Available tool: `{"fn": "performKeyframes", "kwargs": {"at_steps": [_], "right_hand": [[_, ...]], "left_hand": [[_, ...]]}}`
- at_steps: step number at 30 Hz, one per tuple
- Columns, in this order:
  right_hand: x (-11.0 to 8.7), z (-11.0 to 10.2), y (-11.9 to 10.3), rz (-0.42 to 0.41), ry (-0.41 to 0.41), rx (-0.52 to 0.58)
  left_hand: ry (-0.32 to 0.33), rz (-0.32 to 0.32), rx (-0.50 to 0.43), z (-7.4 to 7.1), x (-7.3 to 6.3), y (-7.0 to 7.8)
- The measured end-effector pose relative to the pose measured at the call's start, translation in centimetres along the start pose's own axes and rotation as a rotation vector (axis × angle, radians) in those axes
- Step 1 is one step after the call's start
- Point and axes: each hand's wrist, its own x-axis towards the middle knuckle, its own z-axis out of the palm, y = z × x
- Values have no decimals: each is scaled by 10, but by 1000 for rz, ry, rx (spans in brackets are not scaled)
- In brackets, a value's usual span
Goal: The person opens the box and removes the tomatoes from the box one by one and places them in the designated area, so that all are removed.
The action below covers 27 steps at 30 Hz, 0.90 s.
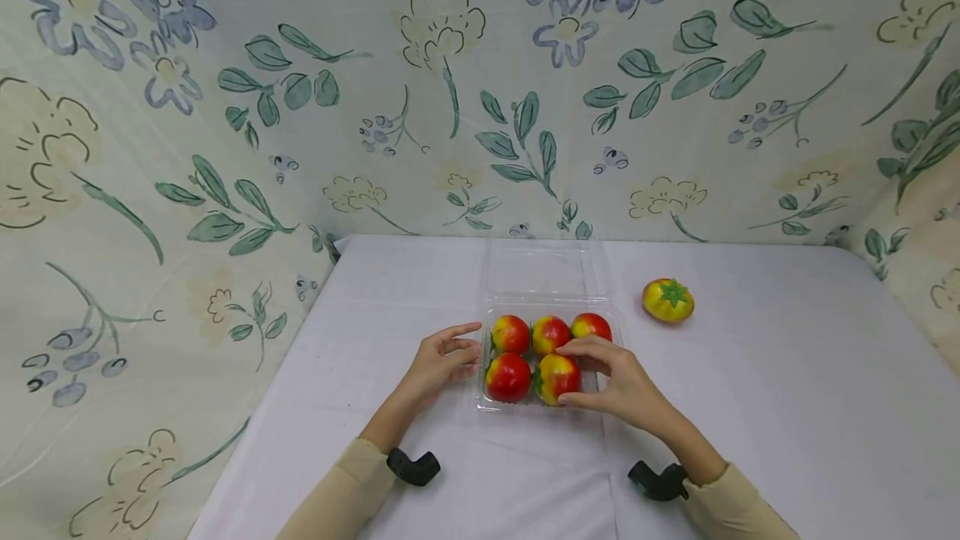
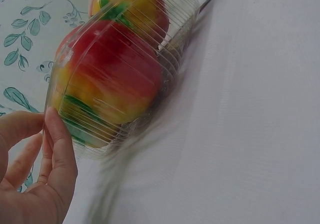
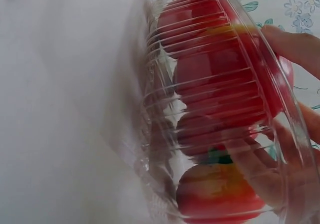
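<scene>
"What do we see from the head?"

"We see a clear container (image 1: 551, 307) on a white tablecloth (image 1: 787, 373), its lid (image 1: 546, 272) open behind it, toward the floral cloth (image 1: 525, 48). We count 5 red-and-yellow fruits inside: 3 in the back row, 2 in front."

"And the hands?"

"The right hand (image 1: 618, 377) holds the middle fruit (image 1: 557, 377) of the front row between thumb and fingers, inside the container. The left hand (image 1: 441, 365) is at the left edge. Apart from the container, on its right, lies 1 loose fruit (image 1: 668, 301), its green leaves showing."

"What does the left wrist view give us?"

"There we see a thumb and fingertip pinching the rim, and 2 fruits showing through the ribbed wall."

"And the right wrist?"

"We see the right thumb by the rim and fingers curving beside the fruits behind clear plastic; we can't tell from this view alone which fruit they touch."
</scene>
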Motion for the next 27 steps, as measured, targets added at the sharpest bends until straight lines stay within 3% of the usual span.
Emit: {"fn": "performKeyframes", "kwargs": {"at_steps": [12, 27], "right_hand": [[0, -3, 1, 37, -25, 9], [-3, -6, 2, 15, -15, -4]], "left_hand": [[-2, 2, 3, 0, 1, -1], [-1, -4, 8, 1, 0, 0]]}}
